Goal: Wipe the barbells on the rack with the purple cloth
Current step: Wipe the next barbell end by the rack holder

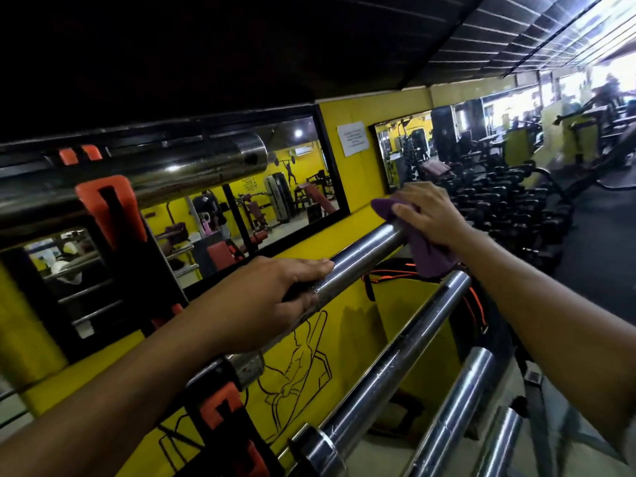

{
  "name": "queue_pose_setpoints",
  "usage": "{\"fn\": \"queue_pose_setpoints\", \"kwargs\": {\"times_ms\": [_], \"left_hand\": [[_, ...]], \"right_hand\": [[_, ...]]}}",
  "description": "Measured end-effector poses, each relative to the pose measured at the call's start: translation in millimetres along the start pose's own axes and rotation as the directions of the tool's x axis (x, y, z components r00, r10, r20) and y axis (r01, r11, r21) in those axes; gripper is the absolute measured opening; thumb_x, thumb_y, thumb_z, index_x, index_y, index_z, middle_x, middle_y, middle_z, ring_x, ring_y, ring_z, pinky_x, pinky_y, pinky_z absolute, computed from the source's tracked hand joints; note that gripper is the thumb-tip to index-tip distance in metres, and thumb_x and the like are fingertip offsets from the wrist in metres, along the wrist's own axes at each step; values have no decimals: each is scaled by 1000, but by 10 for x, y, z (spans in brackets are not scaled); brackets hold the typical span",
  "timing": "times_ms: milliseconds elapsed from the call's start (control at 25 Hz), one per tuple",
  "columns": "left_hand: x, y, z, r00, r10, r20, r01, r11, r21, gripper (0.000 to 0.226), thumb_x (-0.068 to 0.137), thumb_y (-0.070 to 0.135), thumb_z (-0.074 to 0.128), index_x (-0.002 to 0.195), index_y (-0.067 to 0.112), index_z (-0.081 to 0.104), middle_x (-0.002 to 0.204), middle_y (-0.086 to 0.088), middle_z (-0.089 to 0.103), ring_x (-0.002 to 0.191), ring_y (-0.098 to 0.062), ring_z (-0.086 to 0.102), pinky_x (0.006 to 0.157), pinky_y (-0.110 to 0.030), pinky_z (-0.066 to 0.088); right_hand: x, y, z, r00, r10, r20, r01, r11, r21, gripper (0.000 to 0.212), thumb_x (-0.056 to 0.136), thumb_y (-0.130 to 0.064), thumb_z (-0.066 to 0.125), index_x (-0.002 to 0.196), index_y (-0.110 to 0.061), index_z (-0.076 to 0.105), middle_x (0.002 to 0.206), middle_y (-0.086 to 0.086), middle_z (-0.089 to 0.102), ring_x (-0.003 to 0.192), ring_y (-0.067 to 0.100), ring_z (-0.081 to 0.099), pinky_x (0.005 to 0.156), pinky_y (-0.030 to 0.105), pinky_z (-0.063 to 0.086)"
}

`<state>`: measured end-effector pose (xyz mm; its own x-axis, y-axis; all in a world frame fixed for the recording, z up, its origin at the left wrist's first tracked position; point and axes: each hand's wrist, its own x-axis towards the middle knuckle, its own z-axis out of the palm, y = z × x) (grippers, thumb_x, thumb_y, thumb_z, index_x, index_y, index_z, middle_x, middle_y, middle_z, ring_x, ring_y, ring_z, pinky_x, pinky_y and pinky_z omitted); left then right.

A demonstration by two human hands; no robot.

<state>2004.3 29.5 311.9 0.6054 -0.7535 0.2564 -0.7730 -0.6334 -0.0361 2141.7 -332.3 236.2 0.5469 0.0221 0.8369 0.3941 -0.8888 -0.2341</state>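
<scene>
Right now the wipe sits at the very tip of one bar (361, 251), so by my reading this bar is in hand and the job is nowhere near finished. Nothing shows which bars are already clean; the steel shines about the same everywhere. Below the right hand lie more bars: a second (406, 342), a third (464, 397) and a stub of a fourth (500, 442), and above the left hand a fat sleeve (203, 163) sits on the rack's top orange hook (110, 208). All of those look like work left to do.

The right hand (430, 215) lies over the purple cloth (426, 249), fingers spread and bent down, pressing it onto the bar's end; the cloth drapes from under the palm and hangs just above the second bar. The left hand (261, 297) steadies the same bar nearer the rack (227, 425), fingers laid fairly straight along the top and thumb underneath.
</scene>
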Motion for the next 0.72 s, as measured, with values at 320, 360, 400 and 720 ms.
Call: {"fn": "queue_pose_setpoints", "kwargs": {"times_ms": [320,360,400,720], "left_hand": [[1,50,-38,999,-21,-36,21,1000,-8,47,103,30,50,149,36,41,152,19,42,134,-1,43,109,-24,36],[-11,65,-52,999,-19,-51,18,1000,-20,48,103,30,50,150,35,40,153,19,40,137,1,38,109,-19,31],[-36,94,-75,998,-10,-70,8,1000,-28,49,103,29,50,150,35,39,154,19,39,137,4,34,107,-12,27],[-933,-192,-103,999,12,-38,-13,1000,-29,63,93,73,15,153,53,13,158,38,6,144,18,5,117,-12,18]], "right_hand": [[-353,-558,221,953,205,-225,-161,967,199,41,99,-48,40,107,-18,67,113,-1,63,120,23,51,119,46,21],[-485,-645,303,931,236,-279,-149,942,299,37,102,-42,42,114,-17,66,121,-5,61,126,22,49,122,48,20],[-592,-726,336,906,294,-304,-156,901,404,32,104,-38,44,118,-18,64,122,-10,59,126,24,51,119,49,27],[-346,-1439,-72,923,227,-312,-60,883,465,29,105,-50,36,103,-29,56,82,-4,58,75,21,59,74,41,50]]}}
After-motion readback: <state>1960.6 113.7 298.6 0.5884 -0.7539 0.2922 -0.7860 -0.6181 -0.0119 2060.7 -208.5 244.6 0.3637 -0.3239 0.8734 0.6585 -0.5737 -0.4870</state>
